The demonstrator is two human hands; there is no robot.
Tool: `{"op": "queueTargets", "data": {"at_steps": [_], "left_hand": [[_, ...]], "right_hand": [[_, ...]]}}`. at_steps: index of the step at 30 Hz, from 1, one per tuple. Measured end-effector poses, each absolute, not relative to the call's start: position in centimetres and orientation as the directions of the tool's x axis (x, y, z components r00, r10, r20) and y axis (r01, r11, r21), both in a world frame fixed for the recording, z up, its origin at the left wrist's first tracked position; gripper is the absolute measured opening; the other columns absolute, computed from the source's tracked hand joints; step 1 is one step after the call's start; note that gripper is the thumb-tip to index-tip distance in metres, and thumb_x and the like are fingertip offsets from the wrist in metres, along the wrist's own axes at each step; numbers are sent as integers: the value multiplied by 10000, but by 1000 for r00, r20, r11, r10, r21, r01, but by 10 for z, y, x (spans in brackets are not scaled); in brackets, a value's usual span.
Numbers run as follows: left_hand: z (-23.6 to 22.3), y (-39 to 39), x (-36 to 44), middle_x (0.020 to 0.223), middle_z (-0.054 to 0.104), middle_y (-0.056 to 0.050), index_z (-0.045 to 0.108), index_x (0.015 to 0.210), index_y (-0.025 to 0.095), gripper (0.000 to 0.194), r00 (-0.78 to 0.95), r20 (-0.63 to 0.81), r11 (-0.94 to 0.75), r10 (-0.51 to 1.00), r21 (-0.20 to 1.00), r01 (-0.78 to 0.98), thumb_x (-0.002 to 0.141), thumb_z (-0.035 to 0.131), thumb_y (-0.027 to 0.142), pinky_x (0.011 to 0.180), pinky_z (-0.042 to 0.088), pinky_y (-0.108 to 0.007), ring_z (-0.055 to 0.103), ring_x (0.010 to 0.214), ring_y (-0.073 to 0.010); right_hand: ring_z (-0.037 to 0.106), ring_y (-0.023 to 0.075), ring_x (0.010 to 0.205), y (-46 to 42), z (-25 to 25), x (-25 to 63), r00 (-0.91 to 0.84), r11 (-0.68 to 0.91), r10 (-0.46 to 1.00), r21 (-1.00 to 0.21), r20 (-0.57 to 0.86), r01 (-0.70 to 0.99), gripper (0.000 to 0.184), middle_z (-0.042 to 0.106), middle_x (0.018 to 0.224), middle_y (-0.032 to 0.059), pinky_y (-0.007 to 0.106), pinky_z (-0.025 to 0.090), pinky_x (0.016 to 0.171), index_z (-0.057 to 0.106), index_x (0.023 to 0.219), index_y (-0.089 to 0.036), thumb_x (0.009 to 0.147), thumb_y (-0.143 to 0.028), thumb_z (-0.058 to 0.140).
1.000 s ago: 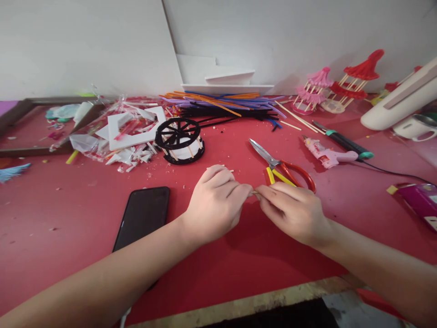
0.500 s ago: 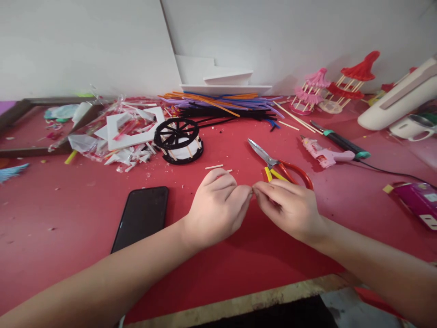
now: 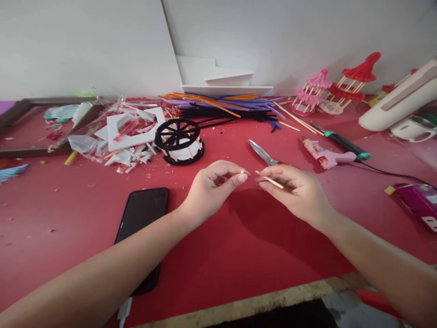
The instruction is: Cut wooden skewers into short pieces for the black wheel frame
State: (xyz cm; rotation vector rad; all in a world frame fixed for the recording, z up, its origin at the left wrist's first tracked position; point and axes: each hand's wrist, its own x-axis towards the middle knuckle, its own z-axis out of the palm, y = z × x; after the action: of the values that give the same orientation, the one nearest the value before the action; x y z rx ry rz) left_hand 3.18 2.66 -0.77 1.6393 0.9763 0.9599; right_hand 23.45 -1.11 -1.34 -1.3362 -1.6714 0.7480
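Note:
My left hand [image 3: 212, 187] is raised over the red table [image 3: 239, 237], thumb and forefinger pinched on a tiny piece of wooden stick [image 3: 242, 172]. My right hand [image 3: 295, 189] is just to its right, fingers closed on a longer thin wooden stick [image 3: 269, 179] that points toward the left hand. The two pieces are a small gap apart. Scissors [image 3: 262, 154] with red handles lie behind my right hand, handles hidden by it. A black wheel-shaped model [image 3: 180, 140] stands further back on the left.
A black phone [image 3: 141, 218] lies by my left forearm. Coloured pipe cleaners [image 3: 221, 104], white foam scraps [image 3: 128, 132], a pink glue gun [image 3: 326, 155], a dark tool with teal ends [image 3: 344, 145], and small pink and red stick pagodas [image 3: 336, 86] sit at the back.
My hands were pressed together low on the table, gripping one stick. Now they have lifted and parted, each holding a separate piece.

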Motion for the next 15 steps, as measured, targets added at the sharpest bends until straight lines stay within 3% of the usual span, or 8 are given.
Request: {"op": "queueTargets", "data": {"at_steps": [3,5,9,13,15], "left_hand": [[-8,27,32,873,726,-45,683,884,163,137,370,126,-181,921,976,119,810,672,277,696,513,-237,656,753,-132],[-8,26,32,809,720,-32,678,896,157,138,416,100,-169,904,977,132,815,669,269,673,512,-238,652,694,-124],[-7,23,32,779,706,-17,680,854,162,91,485,93,-229,869,946,229,844,639,243,713,501,-240,656,734,-128],[-8,23,32,807,716,10,684,828,188,29,488,97,-287,867,899,330,822,656,194,714,487,-220,651,768,-119],[-8,22,32,800,715,23,691,812,201,21,502,107,-329,858,864,380,811,671,197,686,474,-214,641,757,-115]], "right_hand": [[701,142,719,-12,-10,233,-129,206,977,-892,168,403,133,737,849,18,261,577,689,688,949,-217,839,-269,636],[689,136,716,-12,-8,233,-174,246,967,-866,187,435,106,726,859,18,249,565,662,701,898,-219,836,-282,642],[674,135,780,-12,-9,233,-155,285,959,-813,239,508,71,709,891,15,223,538,652,667,856,-219,821,-281,662],[676,126,716,-13,-16,231,-125,253,967,-808,221,532,200,713,798,-20,213,529,640,585,921,-230,778,-285,713],[677,126,720,-13,-19,229,-160,304,952,-763,259,571,142,713,803,-18,215,526,651,586,894,-228,797,-256,687]]}}
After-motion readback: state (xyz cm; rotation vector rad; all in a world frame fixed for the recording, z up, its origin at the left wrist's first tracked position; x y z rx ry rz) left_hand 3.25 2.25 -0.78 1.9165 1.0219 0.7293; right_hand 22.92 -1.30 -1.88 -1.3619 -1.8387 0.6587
